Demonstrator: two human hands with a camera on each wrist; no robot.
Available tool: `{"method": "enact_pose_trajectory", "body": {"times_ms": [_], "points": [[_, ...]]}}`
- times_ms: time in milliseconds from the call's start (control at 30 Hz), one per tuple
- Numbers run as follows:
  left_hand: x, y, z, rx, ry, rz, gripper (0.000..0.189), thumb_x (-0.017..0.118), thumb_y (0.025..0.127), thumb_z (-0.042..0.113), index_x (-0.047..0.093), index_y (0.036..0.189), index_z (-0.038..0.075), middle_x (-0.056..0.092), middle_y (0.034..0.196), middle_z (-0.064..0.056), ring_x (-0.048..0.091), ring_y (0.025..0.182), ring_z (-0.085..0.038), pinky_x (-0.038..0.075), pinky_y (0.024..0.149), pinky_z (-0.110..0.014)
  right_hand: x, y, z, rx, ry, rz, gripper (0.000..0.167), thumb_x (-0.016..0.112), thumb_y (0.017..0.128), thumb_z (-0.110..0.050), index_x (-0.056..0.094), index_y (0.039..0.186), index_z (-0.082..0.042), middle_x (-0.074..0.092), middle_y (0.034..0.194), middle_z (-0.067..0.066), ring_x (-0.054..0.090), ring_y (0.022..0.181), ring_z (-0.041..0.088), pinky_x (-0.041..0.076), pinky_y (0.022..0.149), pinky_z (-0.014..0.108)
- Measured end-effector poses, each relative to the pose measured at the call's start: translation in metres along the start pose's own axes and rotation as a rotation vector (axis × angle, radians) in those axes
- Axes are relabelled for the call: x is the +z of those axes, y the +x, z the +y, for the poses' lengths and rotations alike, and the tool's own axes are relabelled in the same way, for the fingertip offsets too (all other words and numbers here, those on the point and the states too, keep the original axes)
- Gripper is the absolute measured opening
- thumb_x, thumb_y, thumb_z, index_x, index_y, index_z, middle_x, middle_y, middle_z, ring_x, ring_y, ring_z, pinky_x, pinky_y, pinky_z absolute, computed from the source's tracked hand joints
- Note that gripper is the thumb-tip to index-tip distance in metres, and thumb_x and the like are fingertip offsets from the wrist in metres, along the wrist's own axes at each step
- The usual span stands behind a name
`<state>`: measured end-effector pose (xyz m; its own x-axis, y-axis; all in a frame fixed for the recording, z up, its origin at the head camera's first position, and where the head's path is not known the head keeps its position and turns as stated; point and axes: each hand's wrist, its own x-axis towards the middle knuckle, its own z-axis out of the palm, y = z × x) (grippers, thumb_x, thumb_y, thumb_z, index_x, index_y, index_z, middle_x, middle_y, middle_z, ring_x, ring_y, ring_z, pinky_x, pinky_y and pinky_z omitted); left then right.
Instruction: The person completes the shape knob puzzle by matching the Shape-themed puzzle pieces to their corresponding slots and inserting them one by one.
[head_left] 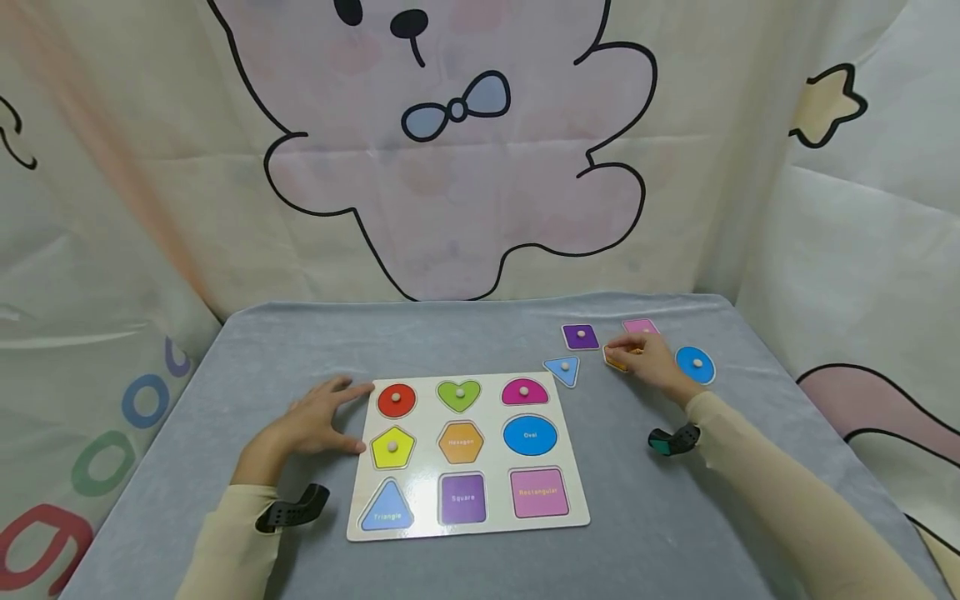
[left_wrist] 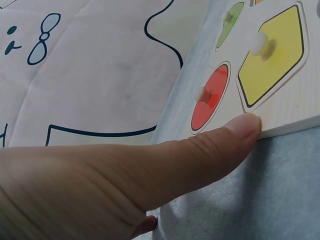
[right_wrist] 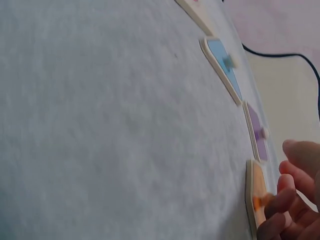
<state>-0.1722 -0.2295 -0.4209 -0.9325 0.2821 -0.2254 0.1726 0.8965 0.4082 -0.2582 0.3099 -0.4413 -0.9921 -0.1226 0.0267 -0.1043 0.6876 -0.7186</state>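
A white wooden puzzle board [head_left: 491,533] lies on the cloth. My left hand [head_left: 315,421] is at its left edge, fingers spread; in the left wrist view the thumb [left_wrist: 235,132] touches the edge near the yellow pentagon piece [left_wrist: 280,55]. My right hand [head_left: 645,360] is over the orange hexagon piece [head_left: 615,358], which lies on the cloth and is partly covered. In the right wrist view its fingers [right_wrist: 280,200] are at the hexagon's knob, with the thumb apart from it. Red circle [head_left: 396,401], green heart [head_left: 457,395] and magenta semicircle [head_left: 524,392] pieces sit in the board.
Around the right hand lie a purple square piece [head_left: 577,339], a blue triangle piece [head_left: 561,370] touching the board's corner, a blue oval piece [head_left: 695,365] and a pink piece [head_left: 640,326]. A grey cloth [head_left: 300,550] covers the table; a printed curtain [head_left: 480,208] hangs behind.
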Motion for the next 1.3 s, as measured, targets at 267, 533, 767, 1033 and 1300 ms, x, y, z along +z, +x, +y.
{"method": "enact_pose_trajectory", "body": {"times_ms": [267,533,767,1033,1300], "points": [[0.000,0.002,0.000,0.005,-0.012,-0.001,0.097,0.090,0.071,0.045,0.045,0.153,0.021,0.032,0.159,-0.027,0.029,0.144,-0.055,0.024,0.109,-0.081,-0.014,-0.001,0.003,0.048,-0.014,0.019,0.031,0.068,0.097,-0.013,0.067,0.118,0.010,0.063,0.090,0.012,0.054,0.080,0.013,0.047,0.063,0.017],[0.002,0.001,0.001,0.003,-0.006,-0.009,0.097,0.090,0.071,0.045,0.045,0.153,0.022,0.032,0.159,-0.027,0.029,0.144,-0.055,0.023,0.108,-0.081,-0.013,-0.002,0.014,0.042,-0.032,0.006,0.027,0.066,0.098,-0.009,0.069,0.115,0.011,0.063,0.088,0.011,0.052,0.082,0.014,0.046,0.066,0.014],[0.000,0.002,0.003,-0.001,-0.003,-0.010,0.098,0.090,0.070,0.046,0.044,0.154,0.022,0.032,0.159,-0.028,0.029,0.144,-0.055,0.024,0.109,-0.081,-0.013,-0.001,0.016,0.065,-0.052,0.023,0.028,0.067,0.097,-0.011,0.070,0.115,0.010,0.066,0.090,0.011,0.053,0.088,0.019,0.045,0.067,0.013],[0.000,0.003,0.001,-0.006,0.010,-0.013,0.099,0.090,0.070,0.046,0.044,0.154,0.021,0.032,0.159,-0.028,0.029,0.144,-0.056,0.025,0.108,-0.081,-0.010,0.000,0.018,0.066,-0.070,0.033,0.027,0.068,0.097,-0.012,0.071,0.114,0.009,0.066,0.087,0.010,0.055,0.097,0.027,0.044,0.069,0.012],[0.001,0.002,0.000,-0.011,0.013,-0.011,0.099,0.090,0.070,0.047,0.044,0.154,0.022,0.031,0.159,-0.029,0.029,0.144,-0.056,0.024,0.108,-0.081,-0.010,-0.002,0.014,0.047,-0.085,0.025,0.028,0.068,0.098,-0.016,0.071,0.113,0.007,0.061,0.088,0.009,0.051,0.086,0.020,0.044,0.065,0.018]]}}
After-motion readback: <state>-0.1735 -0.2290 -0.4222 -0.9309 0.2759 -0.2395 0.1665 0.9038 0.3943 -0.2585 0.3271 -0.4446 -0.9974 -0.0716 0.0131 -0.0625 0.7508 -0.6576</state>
